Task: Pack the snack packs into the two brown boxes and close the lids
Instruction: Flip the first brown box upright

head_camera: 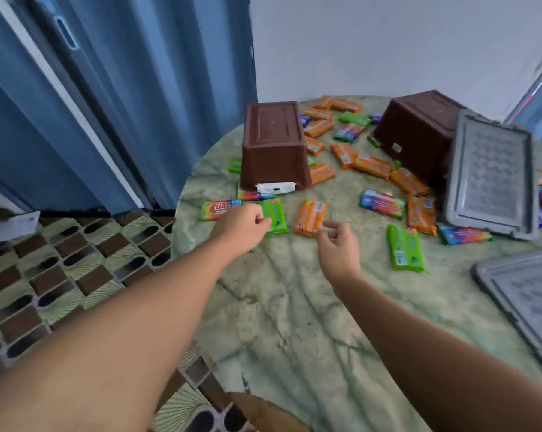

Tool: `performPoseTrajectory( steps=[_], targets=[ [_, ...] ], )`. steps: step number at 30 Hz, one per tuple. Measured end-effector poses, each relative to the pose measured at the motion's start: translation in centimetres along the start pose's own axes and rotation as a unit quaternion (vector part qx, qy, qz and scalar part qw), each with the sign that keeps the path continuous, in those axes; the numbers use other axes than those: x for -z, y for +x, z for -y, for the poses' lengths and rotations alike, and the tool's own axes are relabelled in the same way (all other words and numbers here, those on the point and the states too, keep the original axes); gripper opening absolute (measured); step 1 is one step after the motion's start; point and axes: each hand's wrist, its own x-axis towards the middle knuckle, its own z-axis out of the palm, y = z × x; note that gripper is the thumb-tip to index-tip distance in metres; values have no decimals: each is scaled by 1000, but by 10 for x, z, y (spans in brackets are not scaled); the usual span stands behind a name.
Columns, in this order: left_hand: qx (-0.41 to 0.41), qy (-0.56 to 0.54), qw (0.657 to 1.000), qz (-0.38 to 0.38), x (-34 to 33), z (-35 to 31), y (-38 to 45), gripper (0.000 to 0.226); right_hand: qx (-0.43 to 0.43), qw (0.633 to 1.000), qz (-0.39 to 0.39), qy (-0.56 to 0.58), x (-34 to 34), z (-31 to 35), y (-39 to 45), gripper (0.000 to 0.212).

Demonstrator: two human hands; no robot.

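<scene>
Green marbled worktop (294, 307) carries scattered packs: left hand (243, 226) curls closed on a green pack (275, 213), right hand (338, 241) half-open, empty, beside an orange pack (310, 217); upend both brown boxes (274, 145) first.

brown boxes (274, 145) overturned (packs (310, 218) scattered)

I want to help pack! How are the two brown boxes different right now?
The left brown box sits flat, bottom up, with a white latch at its near edge; the right brown box is tipped at a slant. A grey lid leans against the right box; none touches the left. Both are upside down, with snack packs scattered around them.
</scene>
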Motion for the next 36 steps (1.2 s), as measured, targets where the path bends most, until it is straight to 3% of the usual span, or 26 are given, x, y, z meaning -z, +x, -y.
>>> performPoseTrajectory(
  steps=[4,13,17,22,25,28,32,36],
  targets=[
    [12,-2,1000,-3,14,19,18,36,-39,996,-2,76,-13,21,12,20],
    [42,-20,997,-60,44,18,72,62,-115,982,-4,147,-28,43,48,17],
    [27,-22,997,-62,50,21,110,49,-147,973,-23,175,-45,57,70,16],
    [-8,-60,996,-71,60,37,172,32,-264,919,-69,285,-87,82,106,15],
    [-10,-82,993,-82,70,52,216,31,-279,903,-94,314,-118,102,122,16],
    [-21,-107,992,-69,81,68,259,43,-283,879,-131,362,-149,127,132,16],
    [-44,-99,993,-39,85,71,306,52,-306,859,-178,370,-166,145,145,40],
    [-72,-75,994,23,90,62,346,68,-324,848,-209,363,-180,156,156,42]
  ],
)
